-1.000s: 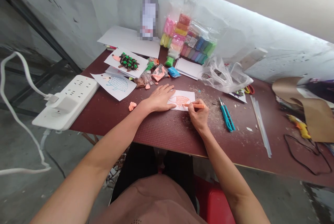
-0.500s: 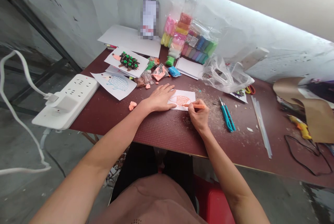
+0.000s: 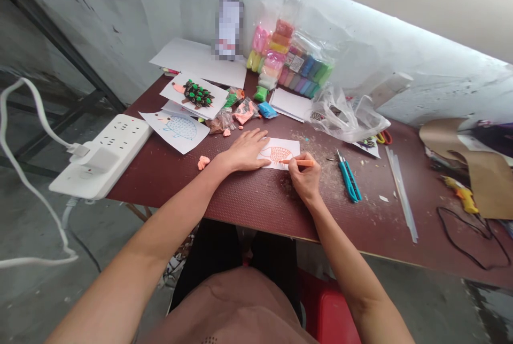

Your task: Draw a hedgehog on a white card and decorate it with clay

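Note:
A small white card (image 3: 294, 146) with an orange hedgehog-like drawing (image 3: 280, 154) lies on the dark red table (image 3: 248, 200). My left hand (image 3: 247, 150) rests flat on its left edge, fingers spread. An orange pen (image 3: 302, 163) is pinched in my right hand (image 3: 305, 177), its tip touching the lower part of the drawing. Left of my left hand sits a lump of salmon-coloured clay (image 3: 203, 162). Further left are a card with a blue hedgehog drawing (image 3: 180, 129) and a card with a green and black clay hedgehog (image 3: 196, 93).
A white power strip (image 3: 116, 146) stands at the left table edge. Bagged coloured clay (image 3: 276, 55), a blue clay packet (image 3: 267, 110) and a plastic bag (image 3: 344, 117) lie at the back. Teal cutters (image 3: 349, 178), clear sticks (image 3: 402, 194) and a yellow glue gun (image 3: 463, 194) are on the right.

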The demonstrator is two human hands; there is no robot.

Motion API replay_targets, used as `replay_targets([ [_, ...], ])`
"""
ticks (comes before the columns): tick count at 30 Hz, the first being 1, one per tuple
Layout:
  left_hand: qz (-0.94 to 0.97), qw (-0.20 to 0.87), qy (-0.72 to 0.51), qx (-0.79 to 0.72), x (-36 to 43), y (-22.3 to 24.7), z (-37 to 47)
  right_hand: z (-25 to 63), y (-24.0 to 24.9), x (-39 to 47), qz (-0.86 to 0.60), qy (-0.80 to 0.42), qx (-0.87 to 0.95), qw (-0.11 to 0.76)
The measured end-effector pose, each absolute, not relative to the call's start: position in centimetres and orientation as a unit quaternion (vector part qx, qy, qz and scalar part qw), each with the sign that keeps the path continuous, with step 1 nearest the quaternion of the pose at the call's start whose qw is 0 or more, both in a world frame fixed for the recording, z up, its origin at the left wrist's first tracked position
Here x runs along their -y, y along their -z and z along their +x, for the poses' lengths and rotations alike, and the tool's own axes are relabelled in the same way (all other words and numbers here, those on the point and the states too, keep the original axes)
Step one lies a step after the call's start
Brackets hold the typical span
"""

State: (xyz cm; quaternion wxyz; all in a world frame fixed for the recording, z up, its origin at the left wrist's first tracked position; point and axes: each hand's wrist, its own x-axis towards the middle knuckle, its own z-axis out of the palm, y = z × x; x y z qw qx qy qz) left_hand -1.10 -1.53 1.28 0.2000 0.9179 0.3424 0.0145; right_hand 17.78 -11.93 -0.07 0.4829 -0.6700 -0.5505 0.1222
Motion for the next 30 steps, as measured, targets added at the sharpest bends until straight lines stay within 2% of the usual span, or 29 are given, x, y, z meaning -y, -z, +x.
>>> replay_targets([
  [15,0.918,0.206,-0.022,-0.339,1.35,-0.89,-1.17,18.20,0.42,11.93,-0.676,-0.122,0.527,0.500],
  [30,0.920,0.201,-0.033,-0.334,1.13,-0.35,-1.19,18.27,0.56,11.86,-0.689,-0.108,0.531,0.481],
])
